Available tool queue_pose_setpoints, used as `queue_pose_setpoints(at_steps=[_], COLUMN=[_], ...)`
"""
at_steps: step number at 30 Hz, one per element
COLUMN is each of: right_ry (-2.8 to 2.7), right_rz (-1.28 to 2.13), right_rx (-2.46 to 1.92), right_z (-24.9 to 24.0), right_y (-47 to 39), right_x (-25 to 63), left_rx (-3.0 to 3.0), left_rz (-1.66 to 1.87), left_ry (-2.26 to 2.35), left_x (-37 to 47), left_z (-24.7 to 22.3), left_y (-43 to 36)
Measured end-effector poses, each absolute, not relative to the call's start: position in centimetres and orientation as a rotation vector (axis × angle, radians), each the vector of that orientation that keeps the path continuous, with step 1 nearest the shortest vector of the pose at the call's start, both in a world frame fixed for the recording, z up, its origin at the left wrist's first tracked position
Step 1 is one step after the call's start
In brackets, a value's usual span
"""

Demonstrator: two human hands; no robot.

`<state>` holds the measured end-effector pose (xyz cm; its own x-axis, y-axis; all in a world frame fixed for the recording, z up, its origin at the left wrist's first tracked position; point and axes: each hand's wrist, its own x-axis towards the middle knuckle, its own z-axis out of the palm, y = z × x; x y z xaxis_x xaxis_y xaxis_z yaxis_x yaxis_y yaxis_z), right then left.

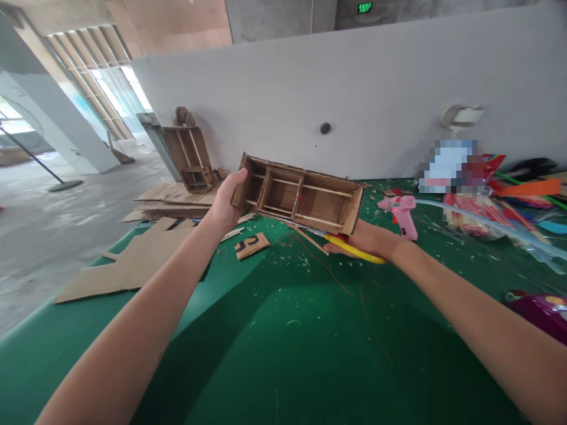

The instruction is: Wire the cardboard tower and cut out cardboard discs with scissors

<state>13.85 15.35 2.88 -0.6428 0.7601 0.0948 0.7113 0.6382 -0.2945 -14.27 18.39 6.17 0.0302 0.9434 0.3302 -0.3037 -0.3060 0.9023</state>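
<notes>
An open cardboard box (pixel 280 174), split by dividers with thin wooden sticks running across it, is held tilted above the green table (pixel 283 330). My left hand (pixel 228 198) grips its left end, thumb on the rim. Under the right end is my right hand (pixel 361 239), its fingers partly hidden by the box and by yellow-handled pliers (pixel 354 251) lying across the palm. The pliers' metal end reaches left along the box's lower edge. A thin red wire (pixel 325 265) trails from the box down onto the table.
Cardboard sheets (pixel 128 257) lie at left, near a standing cardboard frame (pixel 188 156). A small cardboard piece (pixel 252 245) and scraps lie below the box. A pink glue gun (pixel 402 215), its light lit, stands at right beside bagged supplies (pixel 473 215); a purple object (pixel 538 313) sits nearer.
</notes>
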Motion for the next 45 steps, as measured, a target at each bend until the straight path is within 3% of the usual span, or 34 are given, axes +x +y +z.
queue_pose_setpoints(at_steps=[22,35,45], right_ry=[-2.673,-2.684,-2.691], right_rz=[-0.005,0.367,0.345], right_rx=[-1.325,-1.451,-0.940], right_z=[2.0,2.8,3.1], right_y=[15.1,15.3,14.9], right_x=[14.0,14.4,13.8], left_rx=[1.310,1.239,1.300], left_rz=[1.506,1.537,1.520], left_ry=[0.671,0.725,0.677], left_x=[-14.0,-14.7,-13.9], left_z=[6.4,6.5,5.7], left_y=[17.9,18.3,18.2])
